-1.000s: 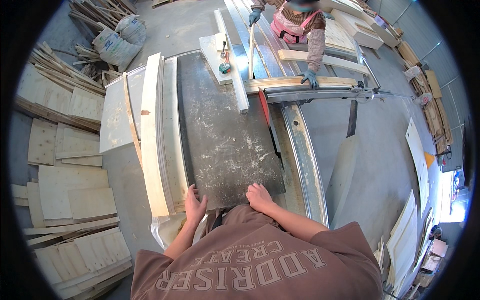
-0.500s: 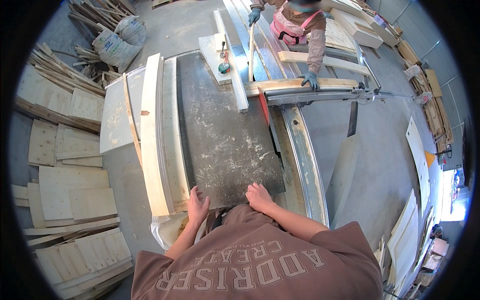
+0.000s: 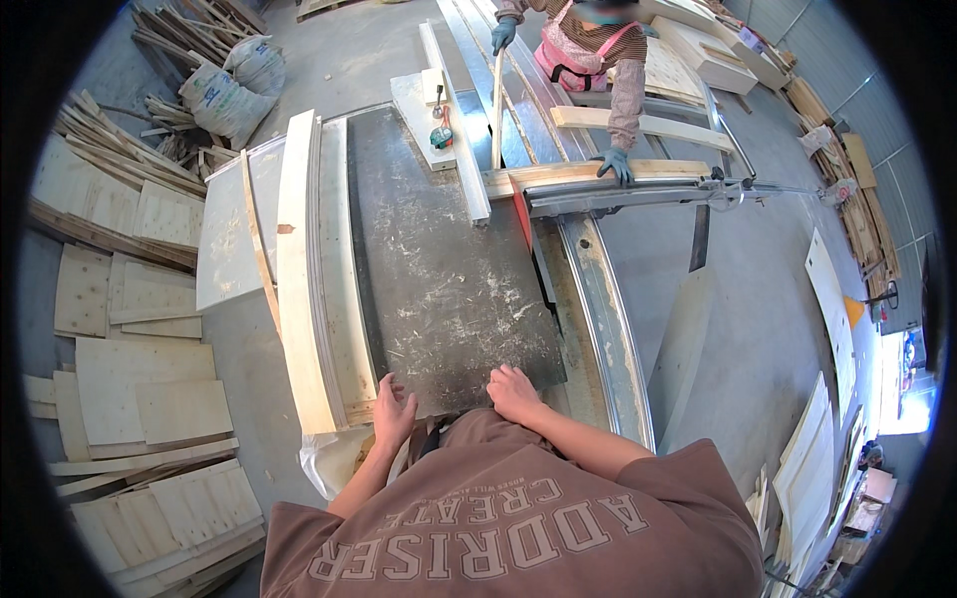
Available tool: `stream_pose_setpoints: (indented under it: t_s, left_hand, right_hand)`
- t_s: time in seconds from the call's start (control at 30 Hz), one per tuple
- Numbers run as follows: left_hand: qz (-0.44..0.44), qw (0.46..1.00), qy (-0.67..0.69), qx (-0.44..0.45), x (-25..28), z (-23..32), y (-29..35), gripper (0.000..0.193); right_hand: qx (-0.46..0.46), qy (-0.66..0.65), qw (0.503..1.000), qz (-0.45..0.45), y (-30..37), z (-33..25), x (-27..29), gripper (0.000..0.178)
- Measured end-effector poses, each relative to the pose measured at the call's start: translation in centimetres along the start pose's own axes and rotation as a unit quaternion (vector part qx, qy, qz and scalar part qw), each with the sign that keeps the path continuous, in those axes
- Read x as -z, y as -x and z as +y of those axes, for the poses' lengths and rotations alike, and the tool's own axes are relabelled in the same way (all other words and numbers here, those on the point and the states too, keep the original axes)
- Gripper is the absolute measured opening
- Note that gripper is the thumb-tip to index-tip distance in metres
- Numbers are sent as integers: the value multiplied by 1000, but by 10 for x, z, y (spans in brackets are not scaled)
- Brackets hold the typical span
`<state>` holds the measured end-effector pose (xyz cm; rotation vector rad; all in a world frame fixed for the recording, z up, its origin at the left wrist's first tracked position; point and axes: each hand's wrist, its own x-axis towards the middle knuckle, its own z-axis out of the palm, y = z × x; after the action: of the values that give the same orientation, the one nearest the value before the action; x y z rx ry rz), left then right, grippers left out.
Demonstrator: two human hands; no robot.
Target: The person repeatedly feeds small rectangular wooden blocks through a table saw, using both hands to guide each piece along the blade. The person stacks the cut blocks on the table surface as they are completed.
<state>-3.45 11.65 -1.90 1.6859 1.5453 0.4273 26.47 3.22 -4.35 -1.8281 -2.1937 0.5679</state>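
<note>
My left hand (image 3: 395,411) is at the near edge of the dark saw table (image 3: 429,299), thumb and fingers apart, holding nothing. Next to it are the near ends of long stacked wooden boards (image 3: 307,279), which lie lengthwise along the table's left side. Resting on the table's near edge, my right hand (image 3: 514,391) has its fingers curled in, and nothing shows in them. Sawdust and chips are scattered over the dark surface ahead of both hands. A red upright piece (image 3: 520,211) stands beside the slot at the table's right.
Across the table, a co-worker's gloved hand (image 3: 615,165) presses on a wooden plank (image 3: 653,169) along a metal fence; the other glove (image 3: 503,36) grips a thin strip. A green tape measure (image 3: 441,138) lies on a pale board. Plywood offcuts (image 3: 145,389) are stacked at left.
My hands have hardly moved. The whole view has shifted slightly, and the co-worker's hands stay on the plank and the strip.
</note>
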Motion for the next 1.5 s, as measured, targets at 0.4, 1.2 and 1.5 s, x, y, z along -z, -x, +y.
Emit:
stream_pose_setpoints:
  t_s: [0.4, 1.2, 1.5]
  left_hand:
    - [-9, 1000, -2, 9, 2, 1, -1, 70]
    - [43, 998, 7, 46, 8, -13, 30, 67]
    - [34, 993, 30, 109, 19, 7, 47, 67]
  right_hand:
    - [8, -2, 1000, 15, -1, 0, -4, 17]
    - [-62, 345, 937, -14, -144, 116, 41, 76]
    - [-38, 293, 950, -100, -171, 120, 57, 71]
